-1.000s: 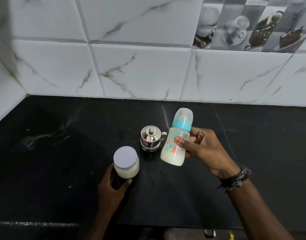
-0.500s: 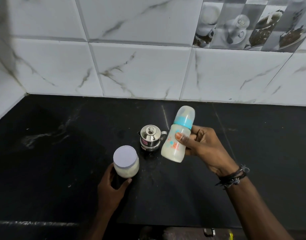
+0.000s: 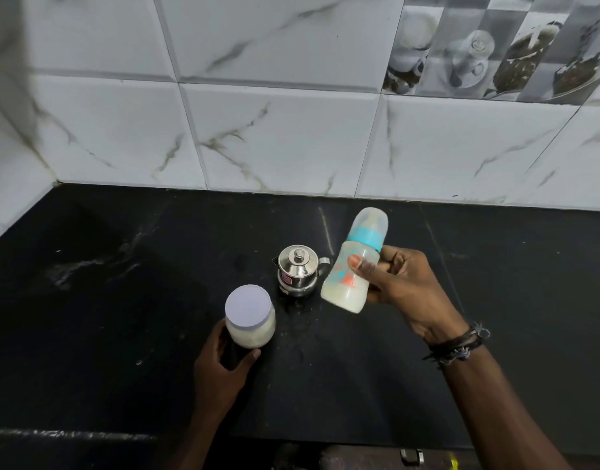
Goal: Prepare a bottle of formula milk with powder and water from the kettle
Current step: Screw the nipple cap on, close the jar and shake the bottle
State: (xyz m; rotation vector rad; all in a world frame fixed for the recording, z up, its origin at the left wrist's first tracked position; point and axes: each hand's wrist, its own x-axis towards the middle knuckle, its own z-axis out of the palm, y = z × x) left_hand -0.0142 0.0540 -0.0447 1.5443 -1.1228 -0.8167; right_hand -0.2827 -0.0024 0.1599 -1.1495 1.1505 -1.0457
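One head-worn view (wide-angle) looks forward and down at the counter [image 3: 122, 300], close.

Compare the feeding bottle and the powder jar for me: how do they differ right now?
The feeding bottle is tall and slim, tilted, held clear of the counter by the right hand; the powder jar is short and wide, upright, gripped low by the left hand. The bottle has a teal collar and clear cap; the jar has a flat pale lid. Both hold whitish contents.

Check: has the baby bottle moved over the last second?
Yes. The baby bottle, gripped in the right hand, has risen slightly and shifted right, away from the steel kettle, which stays put on the counter.
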